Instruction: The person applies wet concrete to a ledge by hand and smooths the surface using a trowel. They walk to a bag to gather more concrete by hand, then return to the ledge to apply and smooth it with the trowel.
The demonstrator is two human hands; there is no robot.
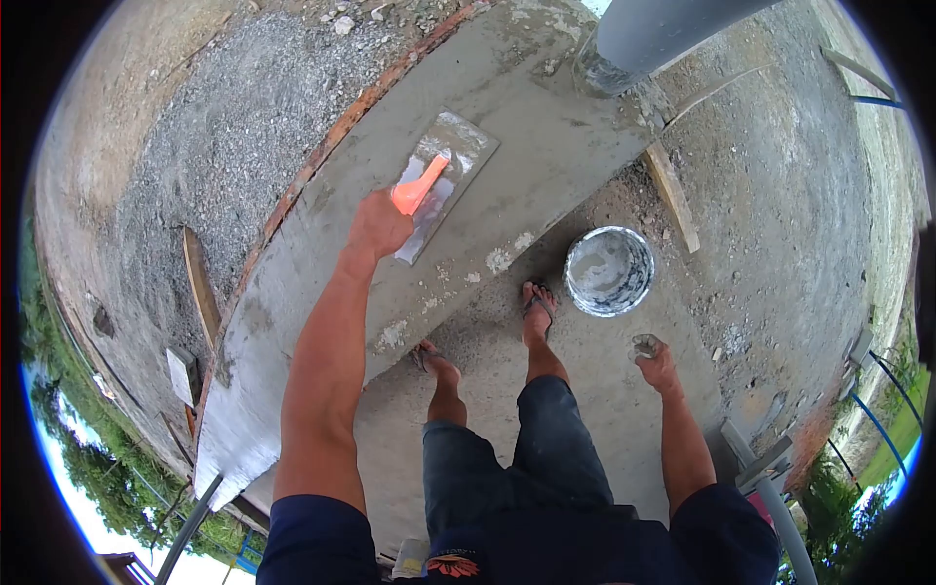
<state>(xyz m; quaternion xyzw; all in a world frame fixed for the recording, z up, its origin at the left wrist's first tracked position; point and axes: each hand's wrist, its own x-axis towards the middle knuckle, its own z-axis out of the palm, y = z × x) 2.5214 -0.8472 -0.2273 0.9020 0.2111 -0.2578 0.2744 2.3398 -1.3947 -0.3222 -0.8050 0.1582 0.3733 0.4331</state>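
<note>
My left hand [380,224] is wrapped around the orange handle of a rectangular plastering trowel [450,161]. The trowel's metal blade lies flat on a long slab of wet grey concrete [517,112], its face smeared with cement. Low on the right, my right hand [657,367] is held out over the ground with its fingers curled. Something grey shows at its fingertips; I cannot tell whether it is a lump of mortar or a coating on the skin. Just above that hand stands a round bucket [609,273], with a grey cement residue inside and on its rim.
A thick grey pipe post [653,44] rises from the slab's far end. Wooden pieces [673,195] lie on the right, and another board [202,283] leans at the left edge. Gravel [244,107] borders the slab. My sandalled feet [536,312] stand along its near side.
</note>
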